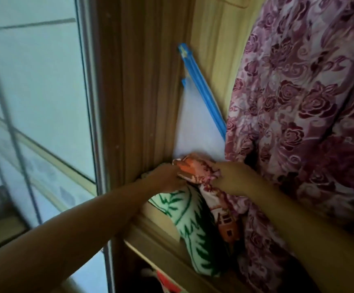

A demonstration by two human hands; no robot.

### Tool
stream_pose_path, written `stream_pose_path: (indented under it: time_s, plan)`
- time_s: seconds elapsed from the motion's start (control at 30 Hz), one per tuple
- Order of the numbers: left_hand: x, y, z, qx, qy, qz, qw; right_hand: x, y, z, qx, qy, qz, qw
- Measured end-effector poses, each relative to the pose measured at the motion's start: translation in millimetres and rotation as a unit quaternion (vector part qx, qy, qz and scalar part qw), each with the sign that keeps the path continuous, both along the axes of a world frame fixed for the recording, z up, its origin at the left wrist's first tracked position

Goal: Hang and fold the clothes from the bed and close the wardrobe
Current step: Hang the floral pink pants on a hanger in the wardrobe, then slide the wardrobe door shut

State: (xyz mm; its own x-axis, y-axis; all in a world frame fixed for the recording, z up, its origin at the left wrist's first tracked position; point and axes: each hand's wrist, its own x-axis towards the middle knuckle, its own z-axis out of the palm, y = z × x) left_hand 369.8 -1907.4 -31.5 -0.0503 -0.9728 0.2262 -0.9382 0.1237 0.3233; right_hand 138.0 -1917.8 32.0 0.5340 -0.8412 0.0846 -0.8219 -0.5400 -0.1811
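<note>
Head view: at 6 o'clock a white cloth with green leaves [193, 220] lies on the wooden shelf [150, 235]. Above it my right hand [233, 178] grips a folded orange-and-pink patterned cloth [197, 172]. My left hand [165, 178] touches its 9 o'clock side, but the fingers are too blurry to tell. Behind stands a clear bag with a blue strip [199, 127].

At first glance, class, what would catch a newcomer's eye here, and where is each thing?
The rose-patterned purple fabric hangs down the right side. At the centre the left hand and right hand meet on an orange-printed cloth above a green leaf-print bundle. Behind them leans a blue-edged bag.
</note>
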Motion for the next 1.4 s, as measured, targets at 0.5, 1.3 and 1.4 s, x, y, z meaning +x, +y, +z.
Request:
stream_pose_path:
  time_s: [0.5,1.3,1.4]
  plan:
    - [164,175,-2,0.009,0.057,0.206,0.977,151,39,-5,-0.097,-0.09,0.084,0.988]
    - [153,142,-6,-0.104,0.027,0.004,0.994,240,94,69,-0.062,-0.294,0.044,0.953]
    - [128,148,-10,-0.129,0.027,-0.033,0.991,212,105,68,-0.054,-0.306,0.032,0.95]
